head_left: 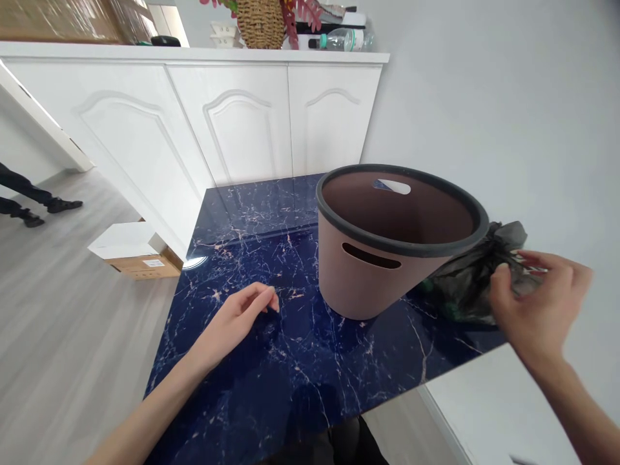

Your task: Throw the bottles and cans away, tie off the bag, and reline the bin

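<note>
A mauve-brown plastic trash bin (pixel 358 278) with a dark grey rim and handle slots stands upright on the dark blue marbled table (pixel 252 374). Behind its right side, a black translucent garbage bag (pixel 465 290), gathered at the top, lies against the wall. My right hand (pixel 537 303) is beside the bag's gathered top, thumb and fingers apart, with nothing visibly held. Left of the bin, my left hand (pixel 245 310) hovers at or just over the tabletop, its fingers loosely bent and holding nothing. The bin partly hides the bag.
White cabinets (pixel 242 129) border the table's far side, topped by a woven basket (pixel 261 22) and a plastic bottle (pixel 346 40). A cardboard box (pixel 140 258) sits on the floor at left. Another person's legs (pixel 24 187) show farther left. A white surface (pixel 498 407) lies at lower right.
</note>
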Motion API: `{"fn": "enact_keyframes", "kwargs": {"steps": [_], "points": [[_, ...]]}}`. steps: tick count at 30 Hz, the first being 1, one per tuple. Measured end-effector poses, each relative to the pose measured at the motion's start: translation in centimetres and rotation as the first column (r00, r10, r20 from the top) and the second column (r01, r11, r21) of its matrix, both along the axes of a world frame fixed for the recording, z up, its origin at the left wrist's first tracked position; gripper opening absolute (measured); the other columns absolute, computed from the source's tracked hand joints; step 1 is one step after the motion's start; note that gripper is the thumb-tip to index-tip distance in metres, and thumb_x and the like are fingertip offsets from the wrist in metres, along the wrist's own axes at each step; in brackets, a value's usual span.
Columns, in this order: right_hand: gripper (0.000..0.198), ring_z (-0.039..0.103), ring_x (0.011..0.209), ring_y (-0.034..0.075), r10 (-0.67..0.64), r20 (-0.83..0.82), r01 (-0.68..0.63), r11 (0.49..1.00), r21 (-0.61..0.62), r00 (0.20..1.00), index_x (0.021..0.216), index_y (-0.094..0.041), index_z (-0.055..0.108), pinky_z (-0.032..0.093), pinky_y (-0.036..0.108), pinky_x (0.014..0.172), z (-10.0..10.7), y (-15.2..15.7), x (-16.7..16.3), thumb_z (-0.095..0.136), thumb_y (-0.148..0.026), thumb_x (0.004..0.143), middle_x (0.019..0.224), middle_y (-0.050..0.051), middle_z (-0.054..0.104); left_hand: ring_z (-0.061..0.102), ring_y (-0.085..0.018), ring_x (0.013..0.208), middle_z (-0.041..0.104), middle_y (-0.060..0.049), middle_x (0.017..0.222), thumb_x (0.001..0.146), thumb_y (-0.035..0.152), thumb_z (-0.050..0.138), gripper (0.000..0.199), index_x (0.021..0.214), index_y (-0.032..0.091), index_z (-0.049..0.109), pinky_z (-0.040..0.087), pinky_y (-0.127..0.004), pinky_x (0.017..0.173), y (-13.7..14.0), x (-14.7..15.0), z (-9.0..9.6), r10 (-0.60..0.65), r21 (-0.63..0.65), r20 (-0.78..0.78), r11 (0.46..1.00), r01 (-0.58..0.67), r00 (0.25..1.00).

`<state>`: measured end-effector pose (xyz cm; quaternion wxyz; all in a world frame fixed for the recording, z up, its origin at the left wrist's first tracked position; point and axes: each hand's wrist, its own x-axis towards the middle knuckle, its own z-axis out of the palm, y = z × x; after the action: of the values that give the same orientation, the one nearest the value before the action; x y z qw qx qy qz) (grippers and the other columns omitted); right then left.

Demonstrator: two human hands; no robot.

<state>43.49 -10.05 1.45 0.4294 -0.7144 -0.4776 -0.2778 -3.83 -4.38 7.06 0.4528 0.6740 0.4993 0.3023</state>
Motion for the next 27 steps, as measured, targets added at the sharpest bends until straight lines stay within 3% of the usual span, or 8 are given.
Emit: {"fn": "enact_keyframes", "kwargs": {"steps": [1, 3, 6, 9, 12, 16, 22, 27], "points": [[0.036, 0.066, 0.118, 0.037, 0.061, 0.032, -0.063, 0.997, 0.049, 0.998, 0.117, -0.012, 0.068, 0.053, 0.048, 0.098, 0.2, -0.9, -2.1, 0.078, -0.022, 0.085, 0.110, 0.023, 0.072, 0.064, -0.025, 0.091, 0.073, -0.005, 0.091, 0.101, 0.060, 0.057, 0.043, 0.084, 0.024, 0.073, 0.050, -0.033, 0.091, 1.1, 0.7, -0.2, -0.024, 0.007, 0.011, 1.000, 0.024, 1.000], [0.019, 0.071, 0.100, 0.029, 0.293, 0.001, -0.293, 0.956, -0.010, 0.956, 0.111, -0.021, 0.067, 0.054, 0.044, 0.091, 0.2, -2.3, -6.4, 0.071, -0.019, 0.093, 0.103, 0.014, 0.074, 0.064, -0.023, 0.087, 0.072, -0.005, 0.088, 0.102, 0.061, 0.055, 0.045, 0.085, 0.022, 0.071, 0.051, -0.033, 0.088, 3.4, 1.8, -1.1, -0.054, 0.031, 0.027, 0.998, 0.053, 0.998], [0.006, 0.070, 0.085, 0.022, 0.532, -0.302, -0.583, 0.805, -0.109, 0.791, 0.101, -0.024, 0.067, 0.056, 0.036, 0.076, -0.9, -3.1, -11.2, 0.062, -0.027, 0.101, 0.101, 0.008, 0.072, 0.060, -0.019, 0.076, 0.068, -0.003, 0.082, 0.103, 0.063, 0.054, 0.047, 0.087, 0.020, 0.066, 0.048, -0.029, 0.075, 6.4, 2.4, -2.9, -0.031, 0.074, 0.027, 0.997, 0.029, 0.999], [0.020, 0.066, 0.068, 0.019, 0.457, -0.704, -0.716, 0.690, -0.104, 0.543, 0.103, -0.024, 0.061, 0.053, 0.031, 0.061, -2.5, -2.2, -12.9, 0.056, -0.044, 0.106, 0.084, 0.003, 0.070, 0.051, -0.015, 0.065, 0.062, 0.000, 0.077, 0.104, 0.063, 0.052, 0.048, 0.089, 0.020, 0.064, 0.041, -0.027, 0.064, 7.7, 1.9, -4.3, 0.022, 0.094, 0.006, 0.995, -0.023, 1.000], [0.028, 0.056, 0.054, 0.015, 0.352, -0.856, -0.712, 0.702, -0.026, 0.378, 0.105, -0.025, 0.054, 0.044, 0.028, 0.049, -3.6, -1.0, -12.8, 0.056, -0.054, 0.105, 0.072, -0.003, 0.062, 0.046, -0.013, 0.062, 0.060, 0.002, 0.073, 0.104, 0.062, 0.054, 0.046, 0.089, 0.020, 0.066, 0.037, -0.027, 0.061, 7.3, 1.3, -4.7, 0.030, 0.108, -0.035, 0.994, -0.026, 0.999], [0.028, 0.054, 0.053, 0.015, 0.319, -0.854, -0.679, 0.733, -0.052, 0.410, 0.111, -0.026, 0.048, 0.040, 0.026, 0.047, -3.9, -0.6, -12.7, 0.063, -0.048, 0.101, 0.069, -0.005, 0.061, 0.050, -0.015, 0.063, 0.063, 0.001, 0.073, 0.108, 0.057, 0.049, 0.045, 0.088, 0.020, 0.066, 0.037, -0.028, 0.063, 6.1, 1.3, -4.5, -0.044, 0.188, -0.174, 0.979, 0.077, 0.984], [0.024, 0.062, 0.058, 0.016, 0.336, -0.843, -0.689, 0.723, -0.056, 0.421, 0.102, -0.027, 0.047, 0.047, 0.028, 0.053, -3.9, -0.9, -12.9, 0.060, -0.046, 0.103, 0.070, -0.003, 0.065, 0.058, -0.018, 0.067, 0.067, -0.001, 0.077, 0.110, 0.048, 0.047, 0.039, 0.090, 0.022, 0.067, 0.040, -0.029, 0.065, 5.7, 1.7, -4.8, -0.131, 0.285, -0.392, 0.924, 0.256, 0.911], [0.039, 0.068, 0.071, 0.019, 0.369, -0.805, -0.735, 0.668, -0.118, 0.465, 0.127, -0.022, 0.055, 0.054, 0.031, 0.059, -4.4, -0.7, -12.7, 0.064, -0.050, 0.102, 0.096, 0.007, 0.074, 0.064, -0.018, 0.074, 0.074, -0.003, 0.091, 0.111, 0.041, 0.047, 0.033, 0.095, 0.022, 0.068, 0.045, -0.030, 0.072, 5.7, 1.4, -5.1, -0.160, 0.322, -0.433, 0.892, 0.318, 0.887]]}}
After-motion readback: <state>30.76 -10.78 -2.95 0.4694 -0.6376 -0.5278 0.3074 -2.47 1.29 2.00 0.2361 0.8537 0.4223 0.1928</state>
